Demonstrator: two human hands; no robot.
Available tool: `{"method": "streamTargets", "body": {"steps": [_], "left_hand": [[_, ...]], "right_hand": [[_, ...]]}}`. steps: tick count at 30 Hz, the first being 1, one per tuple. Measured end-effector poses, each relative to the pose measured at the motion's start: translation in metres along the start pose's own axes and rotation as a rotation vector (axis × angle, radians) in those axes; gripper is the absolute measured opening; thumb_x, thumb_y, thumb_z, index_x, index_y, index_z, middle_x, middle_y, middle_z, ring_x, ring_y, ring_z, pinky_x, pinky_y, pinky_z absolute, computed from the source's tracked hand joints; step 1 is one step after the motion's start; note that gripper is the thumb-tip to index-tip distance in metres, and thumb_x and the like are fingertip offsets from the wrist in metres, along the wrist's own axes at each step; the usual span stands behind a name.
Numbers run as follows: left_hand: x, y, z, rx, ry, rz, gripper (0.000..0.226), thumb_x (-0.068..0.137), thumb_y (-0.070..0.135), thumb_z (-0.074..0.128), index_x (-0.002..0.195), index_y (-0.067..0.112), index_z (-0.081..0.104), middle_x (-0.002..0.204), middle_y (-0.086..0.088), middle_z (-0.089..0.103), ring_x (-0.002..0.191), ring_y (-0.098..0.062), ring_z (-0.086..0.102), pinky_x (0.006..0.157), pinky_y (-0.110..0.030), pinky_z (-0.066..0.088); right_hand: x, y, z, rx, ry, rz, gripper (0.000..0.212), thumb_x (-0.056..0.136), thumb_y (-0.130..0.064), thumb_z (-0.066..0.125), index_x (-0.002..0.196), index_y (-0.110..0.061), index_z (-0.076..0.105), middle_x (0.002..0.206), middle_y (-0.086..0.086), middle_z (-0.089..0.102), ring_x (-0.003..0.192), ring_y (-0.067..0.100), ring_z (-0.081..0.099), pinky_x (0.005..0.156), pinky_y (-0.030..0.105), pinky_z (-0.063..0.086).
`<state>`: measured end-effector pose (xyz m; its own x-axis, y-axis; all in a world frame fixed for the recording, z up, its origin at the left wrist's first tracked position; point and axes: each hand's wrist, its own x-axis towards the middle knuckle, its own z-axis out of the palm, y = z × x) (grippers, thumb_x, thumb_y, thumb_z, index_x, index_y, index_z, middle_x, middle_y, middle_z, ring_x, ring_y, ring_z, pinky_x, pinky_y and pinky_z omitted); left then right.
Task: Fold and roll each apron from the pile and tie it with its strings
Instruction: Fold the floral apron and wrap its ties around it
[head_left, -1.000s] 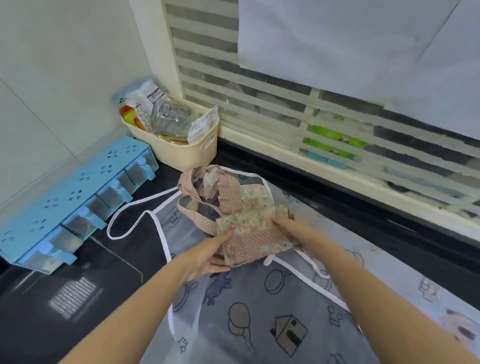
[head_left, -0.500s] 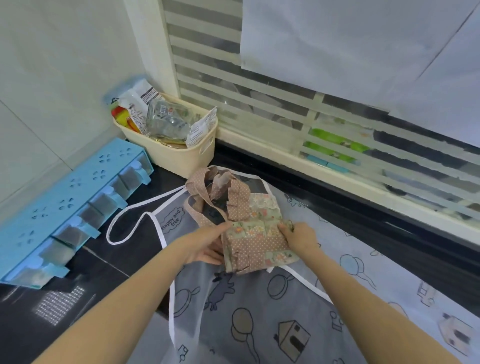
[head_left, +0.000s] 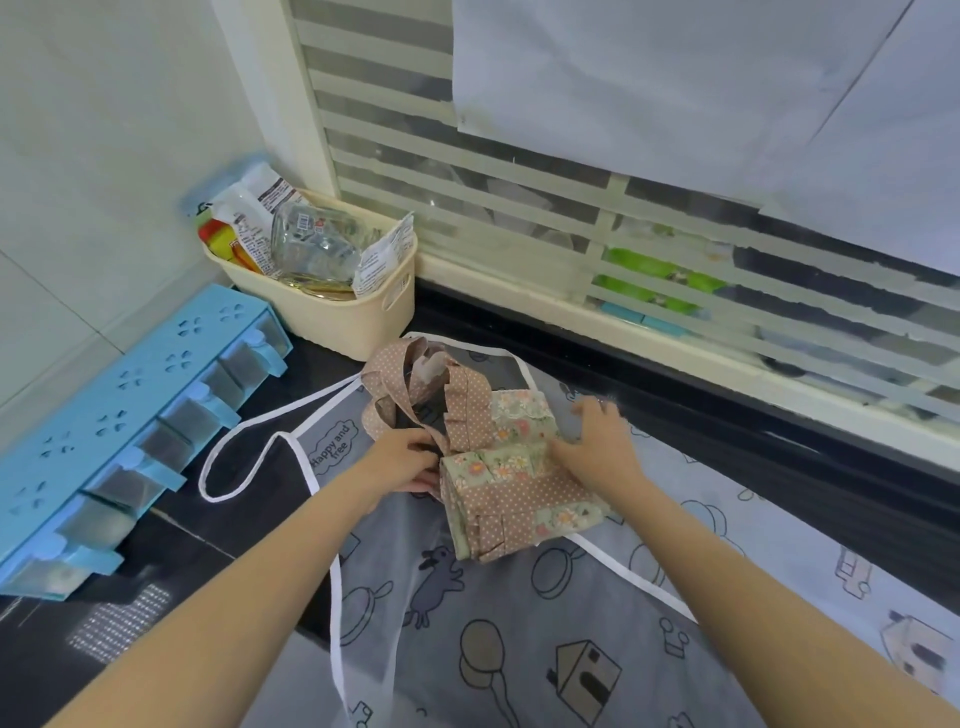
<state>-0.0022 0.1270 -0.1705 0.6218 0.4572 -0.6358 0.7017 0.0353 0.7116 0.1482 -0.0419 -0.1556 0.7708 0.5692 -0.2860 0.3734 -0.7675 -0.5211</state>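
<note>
Right hand has slid onto the folded floral apron (fingers spread flat); left hand pinches its dotted strap.

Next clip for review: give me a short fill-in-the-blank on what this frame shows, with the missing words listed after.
1. The folded floral and polka-dot fabric apron lies on a translucent white-trimmed apron printed with ____ drawings.
2. The left hand grips the bundle's polka-dot ____.
3. The right hand rests on the bundle with fingers ____.
4. The cream plastic basket stands beside a ____ spice rack.

Missing words: cartoon; strap; spread; blue
</note>
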Motion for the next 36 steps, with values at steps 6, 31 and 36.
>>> {"method": "streamTargets", "body": {"steps": [6,31,36], "left_hand": [[-0.003,0.003,-0.003,0.041,-0.120,-0.091,0.020,0.095,0.011,0.044,0.106,0.019,0.059,0.095,-0.007,0.065,0.074,-0.012,0.062,0.073,-0.025,0.050],[0.013,0.028,-0.003,0.562,0.115,0.408,0.010,0.084,0.004,0.064,0.079,0.010,0.058,0.084,-0.008,0.064,0.070,-0.015,0.059,0.074,-0.031,0.052],[0.022,0.025,0.003,0.505,-0.003,0.401,0.034,0.084,-0.004,0.058,0.116,0.006,0.064,0.111,0.000,0.062,0.102,-0.014,0.055,0.076,-0.015,0.040]], "right_hand": [[-0.017,-0.053,0.010,-0.365,-0.514,-0.441,0.089,0.076,-0.059,0.065,0.147,-0.023,0.024,0.153,0.004,0.020,0.143,0.025,0.011,0.116,0.047,0.002],[-0.022,0.016,0.018,-0.231,-0.136,-0.845,0.100,0.062,-0.050,0.078,0.139,-0.030,0.017,0.126,0.005,0.043,0.117,0.018,0.031,0.103,0.032,0.023],[-0.022,0.012,0.027,-0.490,-0.229,-0.863,0.106,0.065,-0.061,0.071,0.145,-0.030,0.008,0.134,0.002,0.038,0.121,0.020,0.032,0.111,0.046,0.022]]}}
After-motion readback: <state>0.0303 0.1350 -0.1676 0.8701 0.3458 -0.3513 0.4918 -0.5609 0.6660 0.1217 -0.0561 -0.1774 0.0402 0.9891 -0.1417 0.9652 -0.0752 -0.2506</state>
